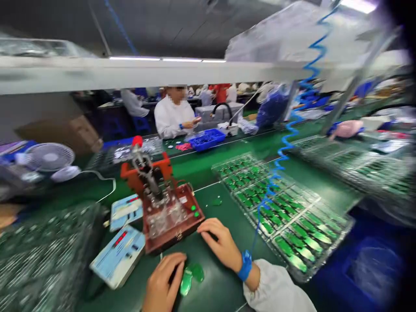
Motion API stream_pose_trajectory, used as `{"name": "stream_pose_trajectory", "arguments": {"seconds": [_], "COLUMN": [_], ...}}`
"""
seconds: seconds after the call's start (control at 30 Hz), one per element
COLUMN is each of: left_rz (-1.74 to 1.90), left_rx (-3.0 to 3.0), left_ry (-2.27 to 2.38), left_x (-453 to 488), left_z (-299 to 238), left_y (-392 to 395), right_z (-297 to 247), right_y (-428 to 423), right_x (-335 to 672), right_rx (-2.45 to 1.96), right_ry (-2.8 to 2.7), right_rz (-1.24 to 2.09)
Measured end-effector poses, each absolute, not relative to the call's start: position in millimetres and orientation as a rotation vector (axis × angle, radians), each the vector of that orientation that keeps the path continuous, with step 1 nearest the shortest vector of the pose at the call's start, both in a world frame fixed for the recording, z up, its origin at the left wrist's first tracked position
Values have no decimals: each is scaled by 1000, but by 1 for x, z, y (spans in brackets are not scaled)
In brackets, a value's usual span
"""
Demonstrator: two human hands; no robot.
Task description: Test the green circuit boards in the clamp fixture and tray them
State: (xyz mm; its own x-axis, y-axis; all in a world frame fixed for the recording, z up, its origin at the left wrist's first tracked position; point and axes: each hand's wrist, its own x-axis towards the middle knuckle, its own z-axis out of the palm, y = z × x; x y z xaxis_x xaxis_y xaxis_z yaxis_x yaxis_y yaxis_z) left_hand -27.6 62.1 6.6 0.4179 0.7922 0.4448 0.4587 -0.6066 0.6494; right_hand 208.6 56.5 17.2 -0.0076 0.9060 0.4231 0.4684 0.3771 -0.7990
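My left hand point(163, 281) is at the bottom centre, fingers curled around a small green circuit board point(186, 281) that lies on the green mat; a second green board point(197, 272) lies beside it. My right hand point(218, 240), with a blue wrist strap point(245, 265), rests palm down with fingers bent against the front right corner of a red-brown test fixture point(172, 216). The fixture carries a lever press with a red knob point(137, 141) and green buttons point(194, 210).
Clear trays of green boards point(276, 203) stretch to the right, crossed by a blue coiled cable point(286, 143). Two pale blue meters point(118, 255) lie left of the fixture, a white fan point(50, 157) farther left. A person in white point(173, 115) works across the bench.
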Motion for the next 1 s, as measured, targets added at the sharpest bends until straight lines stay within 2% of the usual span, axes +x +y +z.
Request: {"name": "stream_pose_trajectory", "arguments": {"seconds": [0.2,0.43,0.63,1.0], "left_rz": [1007,764,609,625], "left_rx": [2261,2340,2331,2371], "left_ry": [1165,905,938,1037], "left_x": [-40,-43,-42,-39], "left_z": [13,15,12,10], "left_y": [51,44,43,39], "right_z": [-2,6,8,11], "right_y": [52,42,42,43], "right_x": [212,216,217,216], "right_rx": [-1218,-1118,-1133,-1110], "right_ry": [-1762,-2106,-2246,-2244], "right_rz": [724,870,903,852]}}
